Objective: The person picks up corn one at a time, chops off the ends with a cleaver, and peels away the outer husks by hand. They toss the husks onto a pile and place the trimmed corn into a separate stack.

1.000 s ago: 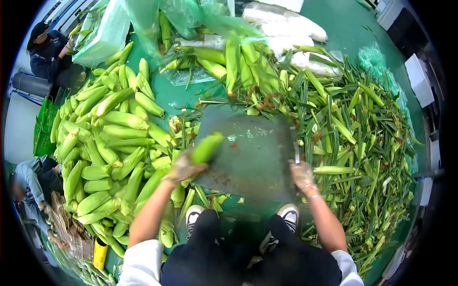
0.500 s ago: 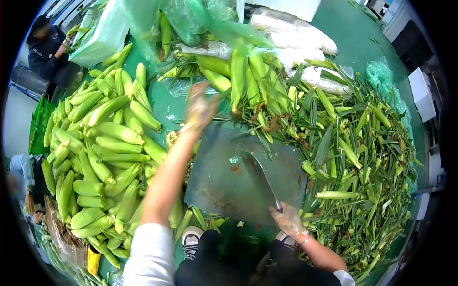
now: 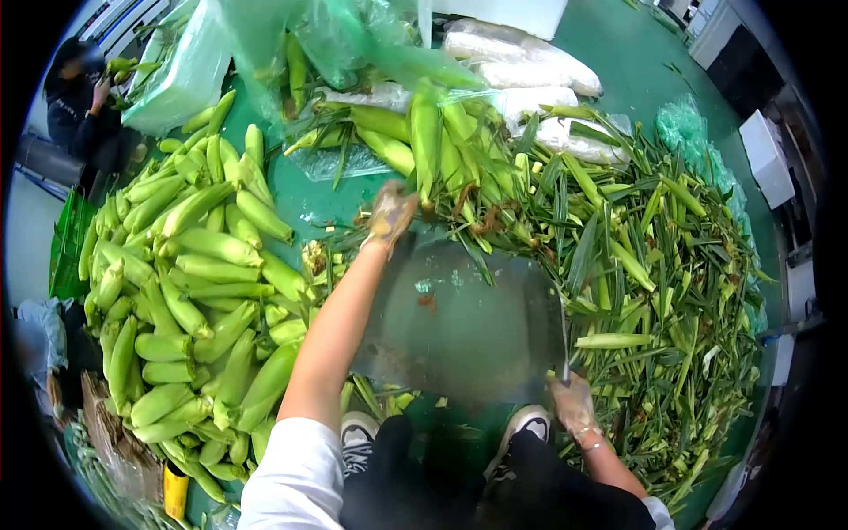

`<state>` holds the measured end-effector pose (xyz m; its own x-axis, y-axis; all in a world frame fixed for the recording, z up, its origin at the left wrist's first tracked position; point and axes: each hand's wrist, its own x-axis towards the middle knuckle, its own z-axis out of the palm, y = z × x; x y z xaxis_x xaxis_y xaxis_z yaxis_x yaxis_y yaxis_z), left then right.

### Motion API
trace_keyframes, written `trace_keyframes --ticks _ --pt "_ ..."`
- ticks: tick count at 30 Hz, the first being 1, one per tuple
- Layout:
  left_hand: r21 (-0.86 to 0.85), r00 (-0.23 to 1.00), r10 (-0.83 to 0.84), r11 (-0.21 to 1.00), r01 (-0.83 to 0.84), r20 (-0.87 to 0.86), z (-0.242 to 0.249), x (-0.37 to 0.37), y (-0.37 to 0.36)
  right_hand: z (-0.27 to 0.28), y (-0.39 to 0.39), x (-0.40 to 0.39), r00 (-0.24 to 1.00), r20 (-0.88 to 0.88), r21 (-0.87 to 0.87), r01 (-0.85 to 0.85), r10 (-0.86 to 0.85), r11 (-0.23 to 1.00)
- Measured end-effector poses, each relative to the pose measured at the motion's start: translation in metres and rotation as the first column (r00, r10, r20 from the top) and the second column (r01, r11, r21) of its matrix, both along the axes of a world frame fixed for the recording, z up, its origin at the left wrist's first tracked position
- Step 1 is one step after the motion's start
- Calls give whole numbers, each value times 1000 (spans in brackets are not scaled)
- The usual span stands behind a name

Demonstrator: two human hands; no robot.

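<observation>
Left hand (image 3: 389,215): stretched far forward past the cutting board, fingers curled at the base of an unhusked ear in the heap ahead; whether they have closed on it, I cannot tell.
Right hand (image 3: 574,402): drawn back near the right knee, closed around the handle of a knife.
Knife (image 3: 564,336): blade stands on edge, running forward from the right hand along the right side of the board, seen as a thin line.
Cutting board (image 3: 468,327): grey, stained slab on the floor between the two hands, just ahead of the shoes.
Unhusked corn heap (image 3: 442,141): just beyond the left hand, ears with brown silk ends pointing toward the board, partly under green plastic bags (image 3: 344,44).
Trimmed corn pile (image 3: 194,265): large mound of pale green ears well to the left of the left arm.
Husk scraps (image 3: 671,265): leaves and cut stalk ends spread thickly to the right of the right hand and forward of it.
Shoes (image 3: 358,433): two dark, white-tipped shoes close behind the board, between the arms.
Floor (image 3: 327,185): green, showing between the trimmed pile and the left hand.
Other people (image 3: 79,97): one in dark clothes far off to the left beyond the trimmed pile; another's sleeve at the left edge.
</observation>
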<state>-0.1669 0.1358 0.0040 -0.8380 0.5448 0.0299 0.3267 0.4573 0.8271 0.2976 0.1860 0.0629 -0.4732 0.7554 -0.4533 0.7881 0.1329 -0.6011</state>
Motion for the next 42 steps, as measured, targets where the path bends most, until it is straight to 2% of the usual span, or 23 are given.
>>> trace_keyframes --ticks 2,4,6,7,9,14,16,17,19,21,22,23,24,26,27,29,30,33,34,36,38,40,42 --pt "6 964 79 997 -80 -254 -4 -2 26 -7 -6 1 974 -91 133 -193 206 972" --pt "-71 957 113 988 -136 -266 -2 0 58 -5 -10 -2 911 4 342 -388 412 856" --pt "-120 967 142 978 -170 -212 -4 2 84 20 -20 -19 978 123 31 -174 169 984" --pt "-232 947 181 941 -245 -265 -16 -4 98 11 -18 -10 973 51 25 -225 224 974" --pt "-417 902 304 809 -415 -307 -25 -16 123 2 -16 -2 966 122 28 -232 227 972" --pt "-452 972 226 862 -231 -66 -21 -47 104 -7 -12 12 967 162 -85 -186 198 979" --pt "-102 877 69 994 -23 475 -25 -54 80 -13 -12 15 994 93 -159 -37 52 987" --pt "359 919 -110 932 -37 379 -34 -37 62 -5 -9 13 982 151 -81 -100 112 992" --pt "-2 842 -82 995 99 532 5 -11 3 5 -8 8 994 96 -75 -49 56 996" --pt "65 821 -151 988 138 550 28 39 -58 9 -10 8 998 60 -78 -6 11 997" --pt "-219 940 -146 951 219 307 24 54 -83 8 -12 7 1000 17 -62 1 0 998" --pt "207 884 -319 943 260 341 -9 69 -119 -9 -10 13 994 111 -60 19 -12 998" --pt "-7 875 -216 970 242 434 18 88 -132 12 -11 -2 1000 14 55 -20 19 998" --pt "-190 890 -296 907 376 347 -4 91 -159 20 2 -19 995 -57 155 -73 83 985" --pt "-208 893 -397 874 438 210 -25 93 -176 37 4 -35 978 -166 258 -79 125 963" --pt "-290 911 -331 872 396 247 11 116 -174 90 7 -73 947 -261 419 -65 189 905" --pt "-365 932 -264 866 343 249 25 117 -167 94 10 -90 945 -265 424 -64 192 903" --pt "-451 935 -262 823 345 238 42 119 -162 74 9 -111 782 -561 490 48 273 870" --pt "-486 942 -260 808 333 213 49 120 -159 32 9 -116 644 -758 -42 113 -105 993" --pt "-499 938 -278 794 346 208 46 114 -156 -2 10 -122 879 -471 101 -28 73 995" --pt "-512 934 -290 781 356 207 49 116 -155 -51 20 -117 968 -35 123 -243 249 962" --pt "-511 920 -302 765 391 252 64 113 -150 -31 20 -105 977 24 212 -212 211 954" --pt "-442 917 -300 807 391 263 42 134 -161 -26 19 -90 963 155 294 -260 222 920"
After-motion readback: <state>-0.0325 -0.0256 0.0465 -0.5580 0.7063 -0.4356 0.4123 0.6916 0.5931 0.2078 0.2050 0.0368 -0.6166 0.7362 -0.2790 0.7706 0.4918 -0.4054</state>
